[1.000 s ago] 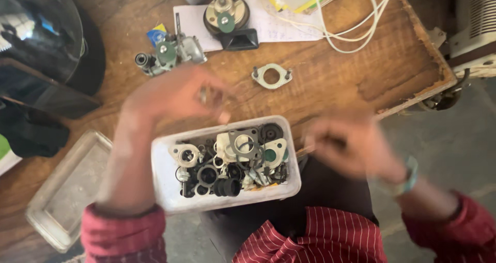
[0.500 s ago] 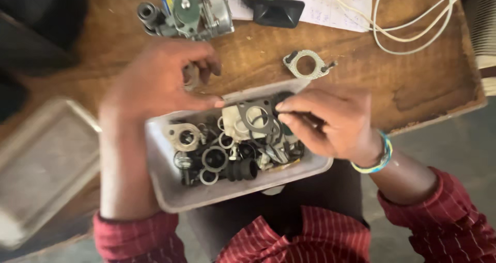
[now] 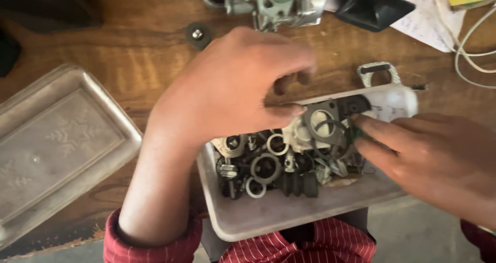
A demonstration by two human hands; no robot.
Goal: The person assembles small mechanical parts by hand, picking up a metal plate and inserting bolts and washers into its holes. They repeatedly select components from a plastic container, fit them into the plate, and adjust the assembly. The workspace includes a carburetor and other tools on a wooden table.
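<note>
Head view: white tray holds gaskets, rings.

White plastic tub of small metal & rubber parts sits under both hands, tilted w/ its far end to the right. Grey flat gasket lies on top, between left thumb and right fingertips.

White rect. plastic tub w/ black, grey, silver parts; red white-pinstriped fabric sleeves; dull grey star-embossed metal tray; brown grained wooden table.
</note>
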